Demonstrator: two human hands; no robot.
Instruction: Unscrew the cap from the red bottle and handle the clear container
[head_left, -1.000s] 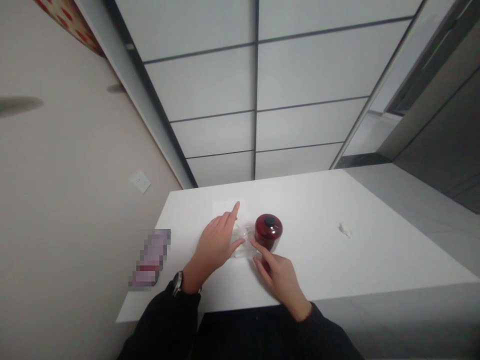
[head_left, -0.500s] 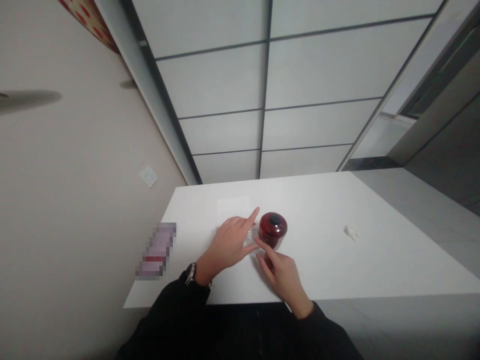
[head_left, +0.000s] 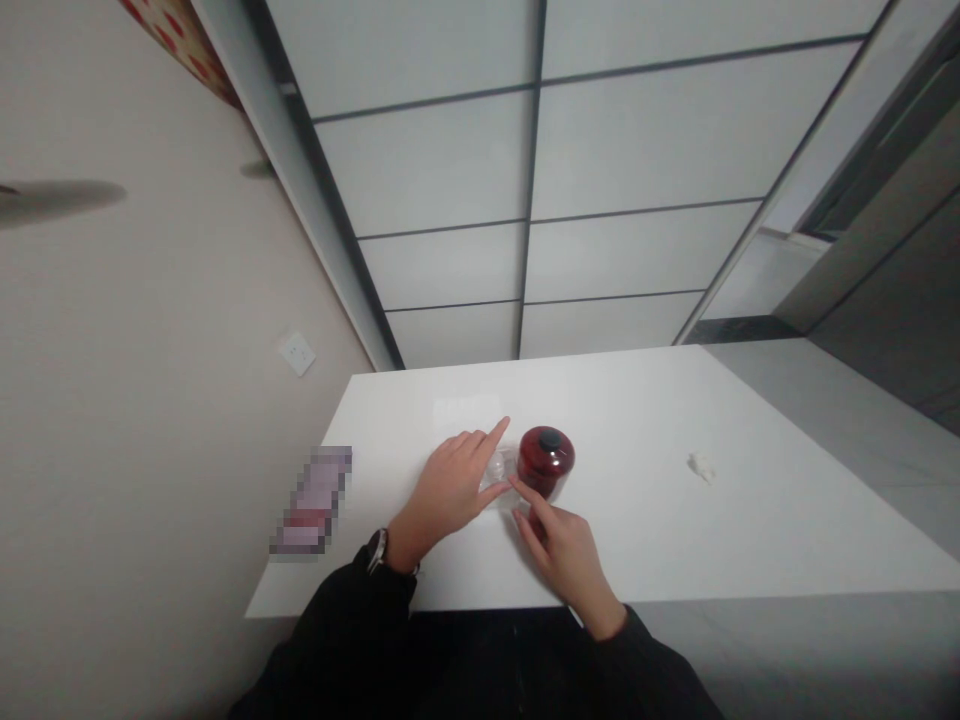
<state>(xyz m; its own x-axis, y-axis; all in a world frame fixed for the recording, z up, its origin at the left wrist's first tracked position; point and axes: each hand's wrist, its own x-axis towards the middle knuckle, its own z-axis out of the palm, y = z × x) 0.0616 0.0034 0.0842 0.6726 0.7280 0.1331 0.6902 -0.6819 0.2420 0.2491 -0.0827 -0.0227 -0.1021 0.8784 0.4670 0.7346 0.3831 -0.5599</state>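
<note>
The left hand is spreading its thumb and forefinger wide around a clear plastic piece, which is lying just left of 1 red jar. The right hand is pointing its forefinger at the plastic, thumb parted; contact is staying unclear. Working well is probably meaning steadying the plastic with light, even pressure, without nudging the jar.

Dark red jar — black knob, white table

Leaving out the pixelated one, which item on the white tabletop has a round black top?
The dark red, rounded container beyond the right hand. The clear plastic piece by the left hand and the crumpled white scrap farther right show no black.
</note>
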